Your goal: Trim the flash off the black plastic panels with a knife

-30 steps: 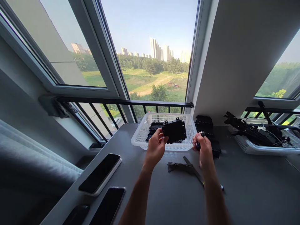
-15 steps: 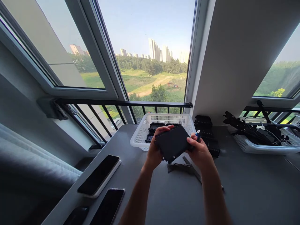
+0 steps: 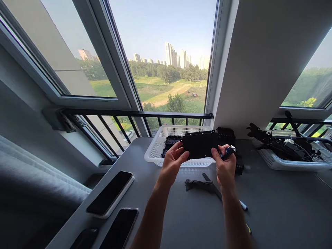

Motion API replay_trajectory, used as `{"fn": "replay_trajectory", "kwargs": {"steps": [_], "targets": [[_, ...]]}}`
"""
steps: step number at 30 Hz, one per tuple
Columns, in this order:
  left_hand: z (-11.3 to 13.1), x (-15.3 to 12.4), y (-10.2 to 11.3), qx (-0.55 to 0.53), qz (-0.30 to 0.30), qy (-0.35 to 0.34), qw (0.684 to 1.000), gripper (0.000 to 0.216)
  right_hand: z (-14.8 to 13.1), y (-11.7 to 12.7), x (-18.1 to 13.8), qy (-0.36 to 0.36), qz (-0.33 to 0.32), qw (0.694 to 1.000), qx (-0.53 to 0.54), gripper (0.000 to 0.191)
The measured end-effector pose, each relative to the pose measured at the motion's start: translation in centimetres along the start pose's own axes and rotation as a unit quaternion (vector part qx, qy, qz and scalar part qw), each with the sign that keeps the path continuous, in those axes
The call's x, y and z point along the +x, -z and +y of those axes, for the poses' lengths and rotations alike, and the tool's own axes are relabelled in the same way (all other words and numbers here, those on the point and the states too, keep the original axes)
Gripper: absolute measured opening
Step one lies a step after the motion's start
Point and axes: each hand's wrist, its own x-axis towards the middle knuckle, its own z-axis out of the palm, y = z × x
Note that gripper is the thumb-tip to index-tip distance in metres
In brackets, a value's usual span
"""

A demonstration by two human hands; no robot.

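A flat black plastic panel (image 3: pixel 201 146) is held up level before the white basket, its notched edge on top. My left hand (image 3: pixel 172 160) grips its left end, thumb on the near face and fingers behind. At the other end, my right hand (image 3: pixel 225 164) pinches the panel with the thumb in front. A small dark blue object with a shiny metal tip (image 3: pixel 228 152) is also tucked in the right hand; its kind is unclear. Below the hands, a crumpled dark grey cloth-like strip (image 3: pixel 199 185) lies on the grey table (image 3: pixel 192 218).
The white basket (image 3: pixel 155 159) contains black plastic parts (image 3: pixel 171 141), with more stacked (image 3: pixel 226 135) at its right. Another basket (image 3: pixel 287 165) holds black pieces and cables. A white phone (image 3: pixel 110 193), another phone (image 3: pixel 120 228) and a marker-like pen (image 3: pixel 243 205) rest on the table.
The panel has been turned from a slanted pose to nearly level and raised slightly. My right hand has shifted right; the blue object in it now points more to the right.
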Motion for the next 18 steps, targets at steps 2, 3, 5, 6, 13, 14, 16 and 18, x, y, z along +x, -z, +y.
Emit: {"fn": "replay_trajectory", "kwargs": {"steps": [2, 3, 5, 6, 13, 14, 16, 18], "targets": [[0.1, 0.1, -0.1, 0.023, 0.004, -0.025, 0.999, 0.063, -0.3, 0.1, 0.0, -0.002, -0.014, 0.999, -0.034, 0.034], [0.2, 0.1, -0.2, 0.032, 0.003, -0.041, 0.999, 0.061, -0.6, 0.3, -0.1, -0.003, -0.017, 0.998, -0.056, 0.032], [0.5, 0.2, -0.2, 0.051, 0.003, -0.069, 0.996, 0.055, -1.4, 0.5, -0.3, -0.003, -0.019, 0.995, -0.100, 0.029], [0.6, 0.2, -0.2, 0.058, 0.003, -0.078, 0.995, 0.053, -1.7, 0.6, -0.5, -0.008, -0.028, 0.993, -0.113, 0.028], [0.0, 0.4, 0.1, 0.107, -0.072, -0.127, 0.983, 0.046, -1.7, -1.0, -1.7, -0.188, -0.228, 0.955, 0.009, 0.035], [-0.1, 0.4, 0.1, 0.109, -0.082, -0.134, 0.982, 0.045, -1.5, -1.3, -1.8, -0.219, -0.244, 0.944, 0.034, 0.033], [-0.2, 0.4, 0.1, 0.108, -0.096, -0.143, 0.979, 0.043, -1.0, -1.9, -1.9, -0.277, -0.284, 0.914, 0.083, 0.030], [0.0, 0.3, 0.1, 0.105, -0.103, -0.154, 0.977, 0.040, -0.6, -2.2, -1.9, -0.322, -0.325, 0.881, 0.124, 0.028]]}}
